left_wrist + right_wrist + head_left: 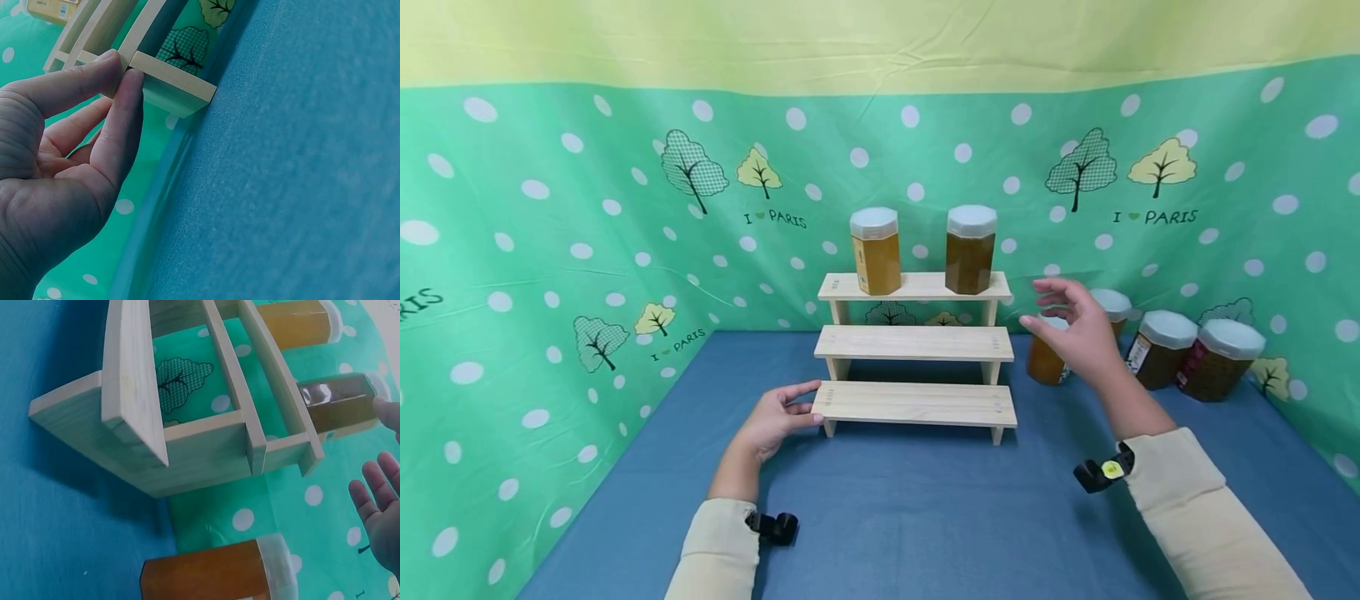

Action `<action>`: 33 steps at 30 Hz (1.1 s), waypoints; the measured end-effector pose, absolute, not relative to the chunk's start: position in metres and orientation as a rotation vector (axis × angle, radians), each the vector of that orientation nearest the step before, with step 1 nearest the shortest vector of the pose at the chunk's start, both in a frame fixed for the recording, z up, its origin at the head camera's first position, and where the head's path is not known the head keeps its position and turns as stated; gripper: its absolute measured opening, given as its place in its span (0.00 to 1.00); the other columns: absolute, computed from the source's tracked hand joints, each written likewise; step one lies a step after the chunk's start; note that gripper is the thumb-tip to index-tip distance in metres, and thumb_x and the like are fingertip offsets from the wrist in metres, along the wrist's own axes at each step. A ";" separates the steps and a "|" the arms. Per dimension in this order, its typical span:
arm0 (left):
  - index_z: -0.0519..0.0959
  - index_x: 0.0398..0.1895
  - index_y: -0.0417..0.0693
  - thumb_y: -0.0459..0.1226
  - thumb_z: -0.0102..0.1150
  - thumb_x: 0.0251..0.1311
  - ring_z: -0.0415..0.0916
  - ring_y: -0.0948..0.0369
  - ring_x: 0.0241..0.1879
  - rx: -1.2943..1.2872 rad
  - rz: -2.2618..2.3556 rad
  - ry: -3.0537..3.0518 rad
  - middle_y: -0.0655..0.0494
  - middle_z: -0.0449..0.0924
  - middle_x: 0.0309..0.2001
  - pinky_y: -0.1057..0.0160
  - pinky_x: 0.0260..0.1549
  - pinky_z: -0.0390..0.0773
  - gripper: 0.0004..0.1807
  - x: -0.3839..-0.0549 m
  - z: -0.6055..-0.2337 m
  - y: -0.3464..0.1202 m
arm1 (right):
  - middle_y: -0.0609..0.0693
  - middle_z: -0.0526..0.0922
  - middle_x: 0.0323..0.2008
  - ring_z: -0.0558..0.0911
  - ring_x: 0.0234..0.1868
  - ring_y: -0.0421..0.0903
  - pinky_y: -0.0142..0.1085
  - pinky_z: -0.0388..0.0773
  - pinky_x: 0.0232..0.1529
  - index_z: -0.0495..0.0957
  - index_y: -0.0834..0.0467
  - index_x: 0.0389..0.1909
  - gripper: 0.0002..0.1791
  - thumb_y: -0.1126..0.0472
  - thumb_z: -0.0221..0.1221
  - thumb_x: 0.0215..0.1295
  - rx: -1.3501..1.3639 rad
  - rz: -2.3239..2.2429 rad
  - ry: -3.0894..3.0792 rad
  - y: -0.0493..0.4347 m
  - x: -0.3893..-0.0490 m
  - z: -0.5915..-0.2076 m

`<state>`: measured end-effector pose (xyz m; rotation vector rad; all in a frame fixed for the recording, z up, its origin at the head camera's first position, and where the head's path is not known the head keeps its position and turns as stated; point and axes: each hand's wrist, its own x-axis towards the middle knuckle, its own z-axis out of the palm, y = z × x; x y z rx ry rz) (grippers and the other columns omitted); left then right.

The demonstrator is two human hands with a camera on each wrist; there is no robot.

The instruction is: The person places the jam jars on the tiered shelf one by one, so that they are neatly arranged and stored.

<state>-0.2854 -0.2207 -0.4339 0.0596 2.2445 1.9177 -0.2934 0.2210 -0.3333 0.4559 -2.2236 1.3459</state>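
A three-step wooden display stand rests on the blue cloth. My left hand pinches the left end of its lowest step between thumb and fingertips, as the left wrist view also shows. On the top step stand two jars with pale lids, an amber jar at left and a dark brown jar at right. Right of the stand, my right hand is raised with fingers spread and nothing in them. It partly covers an orange-brown jar standing on the cloth.
More lidded jars stand on the right side of the cloth: one amber jar at the back, a dark jar and another dark jar with a pink label. A green dotted curtain hangs close behind the stand.
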 end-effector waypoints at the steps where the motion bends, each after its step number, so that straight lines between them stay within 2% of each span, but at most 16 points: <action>1: 0.68 0.68 0.39 0.23 0.66 0.54 0.82 0.55 0.44 0.060 1.918 2.243 0.36 0.78 0.54 0.55 0.43 0.82 0.36 -0.285 -0.434 -0.221 | 0.56 0.73 0.58 0.73 0.54 0.54 0.41 0.74 0.56 0.70 0.63 0.63 0.29 0.64 0.66 0.62 0.450 1.336 -2.227 0.223 -0.293 -0.335; 5: 0.68 0.68 0.39 0.23 0.66 0.54 0.82 0.55 0.44 0.064 1.920 2.238 0.36 0.78 0.54 0.55 0.43 0.81 0.36 -0.284 -0.433 -0.221 | 0.58 0.73 0.57 0.74 0.53 0.55 0.33 0.74 0.53 0.71 0.64 0.62 0.27 0.67 0.65 0.62 0.431 1.291 -2.231 0.227 -0.289 -0.340; 9: 0.68 0.68 0.39 0.23 0.67 0.53 0.82 0.55 0.44 0.064 1.921 2.238 0.36 0.78 0.54 0.55 0.43 0.82 0.36 -0.284 -0.433 -0.222 | 0.58 0.73 0.56 0.75 0.52 0.55 0.33 0.74 0.51 0.72 0.65 0.61 0.27 0.66 0.66 0.61 0.418 1.253 -2.232 0.232 -0.287 -0.346; 13: 0.68 0.68 0.39 0.24 0.67 0.53 0.82 0.55 0.44 0.065 1.920 2.235 0.37 0.78 0.54 0.54 0.44 0.81 0.36 -0.284 -0.433 -0.222 | 0.55 0.74 0.55 0.75 0.51 0.52 0.30 0.73 0.50 0.73 0.62 0.61 0.28 0.62 0.67 0.61 0.374 1.227 -2.259 0.240 -0.285 -0.351; 21: 0.69 0.68 0.39 0.24 0.67 0.53 0.82 0.55 0.44 0.061 1.924 2.233 0.38 0.79 0.53 0.53 0.44 0.81 0.36 -0.285 -0.434 -0.222 | 0.59 0.73 0.55 0.74 0.50 0.53 0.22 0.71 0.48 0.72 0.63 0.62 0.27 0.63 0.66 0.62 0.359 1.192 -2.260 0.253 -0.284 -0.362; 29: 0.69 0.68 0.39 0.24 0.67 0.53 0.82 0.55 0.44 0.066 1.921 2.228 0.38 0.78 0.54 0.53 0.45 0.81 0.36 -0.285 -0.434 -0.223 | 0.56 0.73 0.53 0.74 0.48 0.46 0.19 0.69 0.46 0.73 0.64 0.60 0.27 0.64 0.67 0.60 0.298 1.201 -2.227 0.264 -0.282 -0.371; 33: 0.69 0.68 0.40 0.24 0.67 0.53 0.82 0.55 0.44 0.065 1.921 2.227 0.37 0.78 0.54 0.52 0.45 0.81 0.36 -0.285 -0.433 -0.222 | 0.57 0.73 0.52 0.74 0.47 0.44 0.22 0.70 0.47 0.74 0.65 0.60 0.27 0.64 0.68 0.60 0.264 1.206 -2.214 0.268 -0.282 -0.377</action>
